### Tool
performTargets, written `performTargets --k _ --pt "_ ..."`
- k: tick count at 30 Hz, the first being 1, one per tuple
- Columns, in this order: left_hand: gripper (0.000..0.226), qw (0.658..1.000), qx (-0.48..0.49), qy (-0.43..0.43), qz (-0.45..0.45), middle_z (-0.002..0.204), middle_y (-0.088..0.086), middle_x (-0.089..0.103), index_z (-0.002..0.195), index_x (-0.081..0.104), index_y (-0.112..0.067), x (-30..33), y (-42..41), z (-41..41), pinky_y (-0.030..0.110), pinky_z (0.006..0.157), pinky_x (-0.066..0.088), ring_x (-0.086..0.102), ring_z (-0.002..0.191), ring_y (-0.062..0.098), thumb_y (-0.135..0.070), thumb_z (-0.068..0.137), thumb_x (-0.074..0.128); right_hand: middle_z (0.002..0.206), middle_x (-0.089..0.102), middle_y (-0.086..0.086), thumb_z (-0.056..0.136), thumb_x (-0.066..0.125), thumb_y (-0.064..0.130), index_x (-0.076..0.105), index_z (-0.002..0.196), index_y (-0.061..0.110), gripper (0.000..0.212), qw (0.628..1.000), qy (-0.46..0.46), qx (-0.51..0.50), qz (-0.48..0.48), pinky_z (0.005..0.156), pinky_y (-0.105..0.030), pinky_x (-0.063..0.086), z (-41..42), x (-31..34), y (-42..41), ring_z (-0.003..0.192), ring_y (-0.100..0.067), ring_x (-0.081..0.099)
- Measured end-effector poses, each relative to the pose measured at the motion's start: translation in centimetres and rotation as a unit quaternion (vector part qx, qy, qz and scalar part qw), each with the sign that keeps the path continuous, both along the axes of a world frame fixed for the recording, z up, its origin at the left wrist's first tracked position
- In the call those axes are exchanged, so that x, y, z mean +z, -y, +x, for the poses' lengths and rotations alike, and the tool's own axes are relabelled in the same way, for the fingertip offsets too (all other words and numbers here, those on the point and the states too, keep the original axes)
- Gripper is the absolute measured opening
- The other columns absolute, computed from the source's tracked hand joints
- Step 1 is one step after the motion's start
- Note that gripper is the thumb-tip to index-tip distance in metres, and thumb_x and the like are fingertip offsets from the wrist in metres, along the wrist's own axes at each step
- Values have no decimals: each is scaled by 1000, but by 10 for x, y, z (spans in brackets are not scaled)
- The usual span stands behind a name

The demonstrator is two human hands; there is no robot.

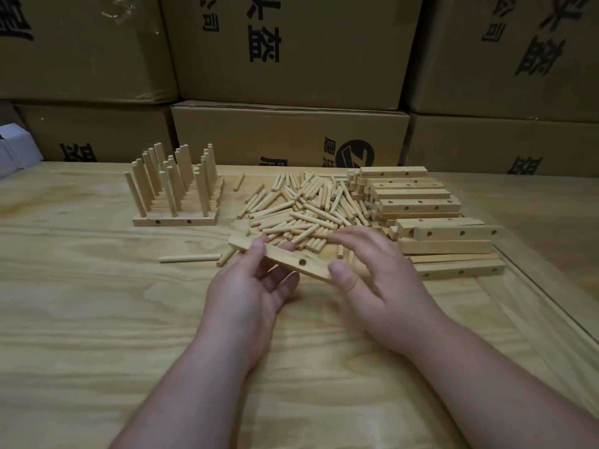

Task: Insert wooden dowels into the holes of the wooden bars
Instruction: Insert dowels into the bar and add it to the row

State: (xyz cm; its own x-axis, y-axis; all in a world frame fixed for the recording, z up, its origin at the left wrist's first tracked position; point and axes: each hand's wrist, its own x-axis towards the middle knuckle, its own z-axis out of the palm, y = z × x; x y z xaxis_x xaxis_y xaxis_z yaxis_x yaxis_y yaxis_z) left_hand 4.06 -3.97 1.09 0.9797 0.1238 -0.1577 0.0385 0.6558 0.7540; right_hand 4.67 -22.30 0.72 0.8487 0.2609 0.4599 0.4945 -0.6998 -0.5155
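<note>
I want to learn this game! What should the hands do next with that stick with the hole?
Probably the right hand should pick one dowel from the loose pile just behind it. The left hand already holds the bar with its hole facing up and empty, and neither hand has a dowel yet.

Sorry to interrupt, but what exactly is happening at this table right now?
A person is fitting dowels into drilled wooden bars. Both the left hand and right hand hold one empty bar above the table, no dowel in it yet. The loose dowel pile lies just behind, unfilled bars are stacked at right, and finished bars with upright dowels stand at left.
</note>
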Motion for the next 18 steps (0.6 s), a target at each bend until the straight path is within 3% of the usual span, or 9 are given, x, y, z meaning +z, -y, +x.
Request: performTargets --k 1,3,5,10,14,16,18 --pt "25 1000 4 -7 -16 95 9 79 122 61 -11 1 -1 0 33 64 60 76 74 18 -24 107 46 157 30 18 91 28 73 36 149 45 65 997 -27 -22 -68 118 -32 20 3 -2 1 147 -6 22" --pt "25 1000 7 -13 -21 92 9 79 123 58 -11 1 0 1 34 64 58 75 71 18 -23 108 43 166 1 18 88 7 80 9 153 54 70 984 -84 -34 -154 120 -32 -6 8 -6 1 151 -2 -9" --pt "25 1000 9 -17 -13 92 8 79 123 57 -11 1 2 1 32 63 55 74 68 17 -23 108 42 165 -12 17 82 -10 83 2 151 59 74 979 -123 -27 -161 120 -35 -17 8 -10 0 147 1 -24" --pt "23 999 14 -27 -14 88 9 78 121 56 -10 2 2 1 33 63 51 68 74 21 -25 108 42 166 -11 10 78 -15 85 10 152 55 83 973 -169 -65 -145 122 -40 -13 12 -13 4 149 -8 -23" --pt "26 999 13 -32 -17 84 8 77 124 57 -9 4 3 0 33 65 52 68 76 23 -25 108 44 168 6 -4 94 25 67 16 155 41 67 954 -162 -105 -229 121 -40 1 18 -19 4 154 -22 -2" --pt "28 999 12 -32 -14 84 9 77 125 58 -8 4 3 0 33 64 52 68 74 22 -25 108 44 165 13 -2 94 33 64 24 152 39 64 962 -139 -106 -209 121 -41 7 19 -19 5 152 -20 4" --pt "29 999 12 -31 -11 83 9 77 126 58 -7 4 3 -1 32 64 53 68 72 22 -25 107 45 166 7 0 90 32 66 21 153 41 68 965 -135 -111 -196 120 -41 2 19 -20 5 152 -18 -2"
